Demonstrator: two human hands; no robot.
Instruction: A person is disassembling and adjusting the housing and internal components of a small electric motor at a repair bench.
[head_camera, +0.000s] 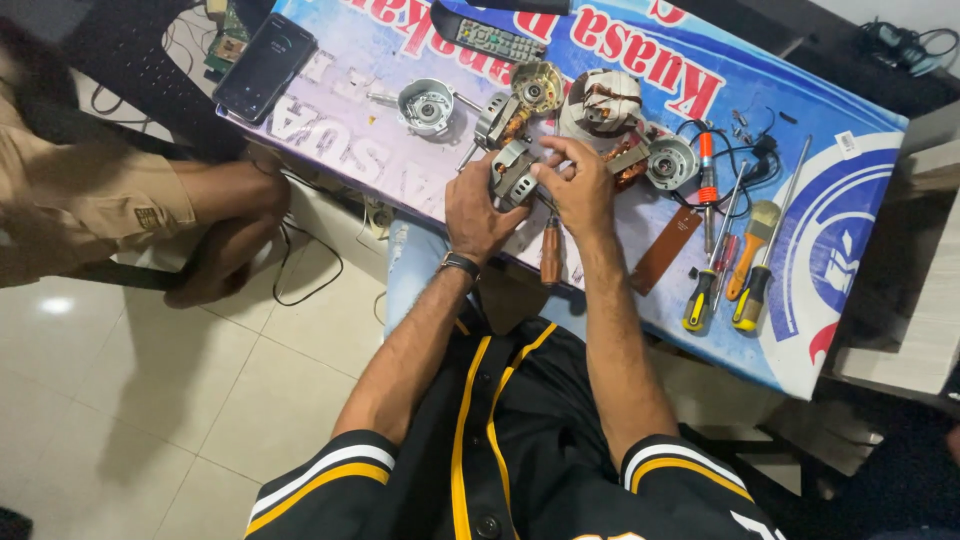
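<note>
**Two hands on a small motor stator**

Far to the left of the grip, a phone (265, 66) lies dark at the counter's (850, 190) corner, and another person's hand (235, 215) hangs below that edge. The left hand (478, 212) cups the motor stator (515, 172) from below, its grip pressed against the metal frame. Just right of it, the right hand (580, 190) pinches the stator's top edge between thumb and fingertips. The stator is held just above the counter's near edge, a wooden-handled tool (551, 252) lying just beneath the hands. Beyond the grip lie a round end cap (427, 106) and a wound motor part (600, 103). To the right sit screwdrivers (752, 290) and a brush (755, 240). Judging by this, the left hand should brace the frame squarely while the right works lightly, keeping fingertips off the copper windings
</note>
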